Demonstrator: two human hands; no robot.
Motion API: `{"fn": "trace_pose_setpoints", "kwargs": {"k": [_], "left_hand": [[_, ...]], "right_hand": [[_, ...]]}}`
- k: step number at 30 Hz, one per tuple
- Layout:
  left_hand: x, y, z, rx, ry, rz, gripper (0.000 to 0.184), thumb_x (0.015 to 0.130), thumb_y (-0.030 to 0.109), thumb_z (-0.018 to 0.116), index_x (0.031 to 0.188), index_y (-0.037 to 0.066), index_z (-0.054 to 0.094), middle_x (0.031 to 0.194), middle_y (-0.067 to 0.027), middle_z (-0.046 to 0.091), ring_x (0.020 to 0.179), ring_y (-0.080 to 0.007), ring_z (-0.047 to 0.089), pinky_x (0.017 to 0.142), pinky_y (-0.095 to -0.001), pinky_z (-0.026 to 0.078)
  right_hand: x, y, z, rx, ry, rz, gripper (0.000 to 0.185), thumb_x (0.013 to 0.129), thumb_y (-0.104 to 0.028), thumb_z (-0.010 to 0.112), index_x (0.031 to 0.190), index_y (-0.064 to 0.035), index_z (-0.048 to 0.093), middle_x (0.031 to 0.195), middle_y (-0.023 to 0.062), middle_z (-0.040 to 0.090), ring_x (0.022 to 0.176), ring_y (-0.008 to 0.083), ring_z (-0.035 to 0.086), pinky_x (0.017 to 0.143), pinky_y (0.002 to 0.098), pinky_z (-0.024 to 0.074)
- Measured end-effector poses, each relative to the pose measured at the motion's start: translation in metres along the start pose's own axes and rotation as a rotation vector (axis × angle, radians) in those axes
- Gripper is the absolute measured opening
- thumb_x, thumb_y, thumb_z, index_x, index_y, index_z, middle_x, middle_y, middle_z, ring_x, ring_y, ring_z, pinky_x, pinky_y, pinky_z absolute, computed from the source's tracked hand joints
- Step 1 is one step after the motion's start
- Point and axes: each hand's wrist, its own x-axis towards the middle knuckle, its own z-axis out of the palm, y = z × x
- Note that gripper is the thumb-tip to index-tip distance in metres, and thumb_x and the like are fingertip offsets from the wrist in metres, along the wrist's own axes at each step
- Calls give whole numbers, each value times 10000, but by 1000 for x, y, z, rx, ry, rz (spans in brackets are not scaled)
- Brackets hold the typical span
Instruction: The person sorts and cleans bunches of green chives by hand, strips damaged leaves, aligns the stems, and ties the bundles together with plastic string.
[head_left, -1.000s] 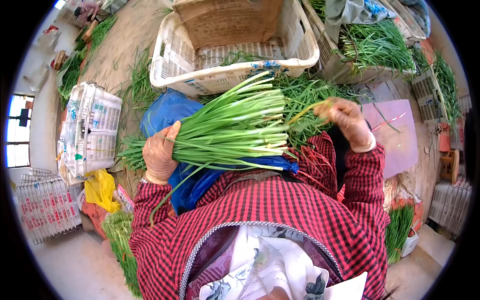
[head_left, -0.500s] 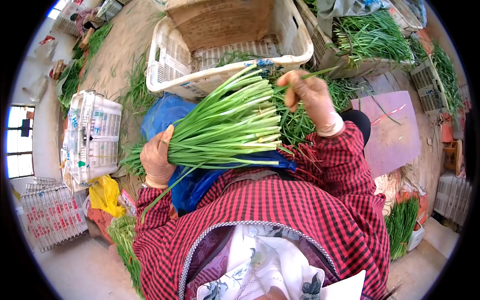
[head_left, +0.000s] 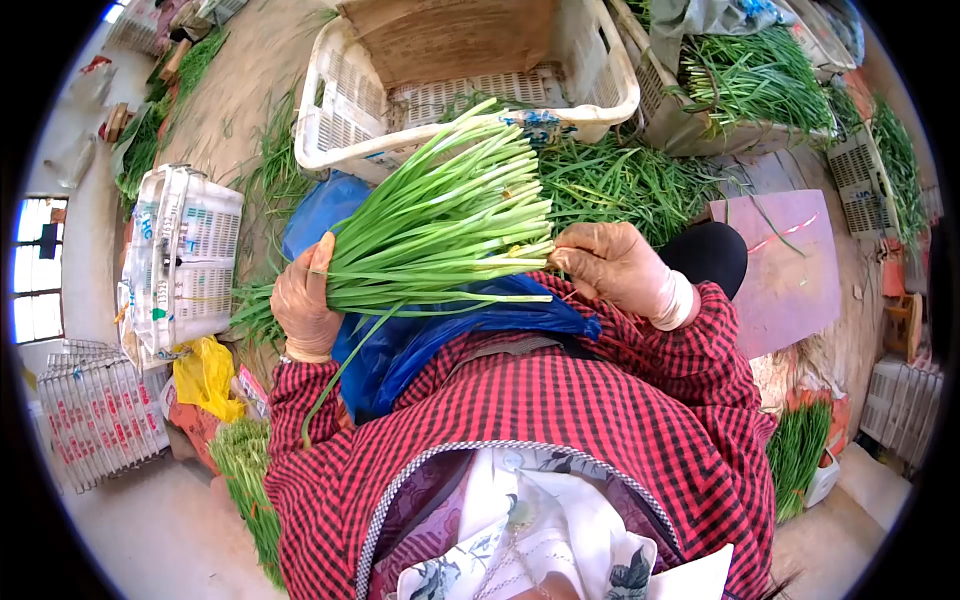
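My left hand (head_left: pixel 307 305), in a thin glove, is wrapped round the leafy side of a thick bunch of garlic chives (head_left: pixel 450 225). The pale stem ends fan out to the right, and one long leaf droops toward the left sleeve. At those stem ends my gloved right hand (head_left: pixel 620 262) is closed in a pinch on a stem at the bunch's lower right; its fingertips partly hide it. Beneath the bunch, a blue plastic sheet (head_left: pixel 400 360) covers part of the lap. Loose green leaves (head_left: pixel 625 190) are heaped just beyond the right hand.
A white plastic crate (head_left: pixel 345 155) with a cardboard liner stands ahead. Behind it on the right is a crate piled with chives (head_left: pixel 760 80). A purple board (head_left: pixel 785 270) lies at right. Stacked white crates (head_left: pixel 190 265) and a yellow bag (head_left: pixel 207 378) are at left.
The right hand has come down from above the bunch to its stem ends. The leaf it held is no longer in its fingers. The left hand still holds the bunch.
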Motion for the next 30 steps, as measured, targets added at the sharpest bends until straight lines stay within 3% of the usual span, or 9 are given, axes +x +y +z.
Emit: {"fn": "trace_pose_setpoints", "kwargs": {"k": [5,8,9,10,11,13,16,23,30], "left_hand": [[-3,-5,-3,42,30,-5,572,808,186,695,1362,169,554,1091,-48,659,900,-267,653,733,-385,513],[-3,-5,-6,50,20,-17,569,805,184,696,1357,174,557,1091,-40,660,900,-260,655,730,-385,514],[-2,-5,-7,53,13,-24,568,804,182,697,1355,175,558,1091,-36,660,899,-257,656,729,-385,515],[-2,-4,-7,53,13,-26,568,804,182,697,1355,175,558,1091,-36,660,899,-257,656,729,-385,515],[-1,-3,-7,51,10,-24,564,803,177,695,1351,174,562,1093,-34,660,896,-254,656,728,-383,515],[0,-2,-7,47,3,-17,560,802,172,694,1347,172,566,1096,-32,661,894,-252,657,728,-381,515],[4,-2,-6,24,10,15,568,801,161,692,1354,173,564,1096,-39,663,890,-255,658,725,-378,515],[3,-1,-9,7,-45,8,562,794,190,732,1335,130,588,1042,-95,679,890,-304,671,736,-393,527],[7,6,-9,-23,-33,5,548,798,192,733,1324,121,598,1033,-98,685,884,-306,673,743,-393,528]], "right_hand": [[-8,6,-35,-94,219,-28,156,978,-142,635,1006,-2,697,733,-31,615,558,39,499,510,192,412],[0,36,-81,-306,659,-135,130,948,-106,651,1027,-18,706,719,-8,641,559,65,551,529,215,455],[-2,32,-83,-695,782,-121,176,870,-60,701,1042,-87,727,849,59,693,772,151,658,712,275,528],[1,23,-73,-813,789,-353,228,826,-41,721,1040,-120,735,976,88,689,933,200,641,831,312,509],[6,14,-56,-925,789,-588,287,783,-22,740,1037,-154,743,1103,116,685,1093,248,624,951,349,489],[5,-9,-19,-769,528,-682,301,738,4,750,988,-165,752,1316,120,604,1281,284,507,1090,389,385],[19,-23,10,-955,326,-861,238,705,-54,774,884,-208,746,1387,104,576,1415,316,379,1162,445,283],[31,-21,13,-972,167,-786,206,709,-101,804,898,-149,739,1364,107,576,1410,392,362,1148,492,290],[12,-18,4,-581,175,-710,95,834,-71,735,885,-66,655,1176,79,646,1319,311,489,1150,470,315]]}}
